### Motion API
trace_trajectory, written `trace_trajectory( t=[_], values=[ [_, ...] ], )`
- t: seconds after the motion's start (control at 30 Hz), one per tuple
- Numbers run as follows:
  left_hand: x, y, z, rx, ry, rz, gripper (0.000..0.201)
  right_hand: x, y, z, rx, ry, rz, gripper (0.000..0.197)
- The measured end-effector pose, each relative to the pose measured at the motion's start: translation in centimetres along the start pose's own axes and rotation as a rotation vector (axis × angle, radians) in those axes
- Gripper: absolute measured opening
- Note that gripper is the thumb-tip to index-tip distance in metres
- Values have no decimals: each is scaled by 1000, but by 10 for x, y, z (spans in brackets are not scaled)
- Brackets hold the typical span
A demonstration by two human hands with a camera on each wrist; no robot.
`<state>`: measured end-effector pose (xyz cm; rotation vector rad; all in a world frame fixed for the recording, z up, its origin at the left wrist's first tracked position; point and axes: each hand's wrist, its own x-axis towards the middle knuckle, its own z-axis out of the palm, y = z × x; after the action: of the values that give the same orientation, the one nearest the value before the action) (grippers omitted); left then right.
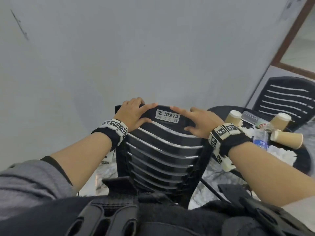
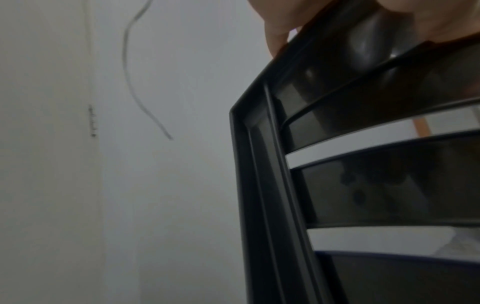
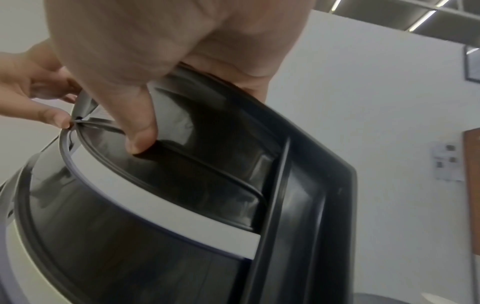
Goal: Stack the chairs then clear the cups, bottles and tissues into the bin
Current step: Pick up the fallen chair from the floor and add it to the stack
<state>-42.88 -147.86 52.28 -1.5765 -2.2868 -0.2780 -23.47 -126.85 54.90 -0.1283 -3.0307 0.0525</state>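
Observation:
A black slatted plastic chair (image 1: 163,150) labelled M972 stands right in front of me, backrest towards me. My left hand (image 1: 141,113) grips the left end of its top rail, fingers (image 2: 275,37) over the back edge and thumb on the front. At the rail's right end my right hand (image 1: 194,122) holds on, thumb pressed on the front (image 3: 141,142) and fingers curled behind. Stepped edges down both sides look like nested chairs. Paper cups (image 1: 232,116) (image 1: 280,120) (image 1: 286,139), a clear bottle (image 1: 260,140) and white tissues (image 1: 279,152) lie on the round table.
The round black table (image 1: 305,160) stands to my right, close to the chair. A second black slatted chair (image 1: 288,99) sits behind it by a wooden door frame (image 1: 289,31). A plain grey wall (image 1: 102,57) fills the space ahead and to the left.

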Motion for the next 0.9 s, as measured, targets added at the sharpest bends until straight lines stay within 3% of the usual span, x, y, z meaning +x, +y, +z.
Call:
trace_trajectory(
  t=[0.3, 0.5, 0.67, 0.9],
  values=[
    [44, 116, 25, -118, -18, 218, 64, -127, 43, -15, 7, -22, 245, 95],
    [69, 182, 44, -165, -31, 299, 64, -193, 56, -20, -76, 61, 401, 98],
    [90, 213, 57, -244, 5, 373, 66, -217, 66, -20, -200, 91, 546, 93],
    [117, 214, 77, -268, 58, 443, 68, -214, 82, -10, -200, 93, 612, 93]
  ],
)
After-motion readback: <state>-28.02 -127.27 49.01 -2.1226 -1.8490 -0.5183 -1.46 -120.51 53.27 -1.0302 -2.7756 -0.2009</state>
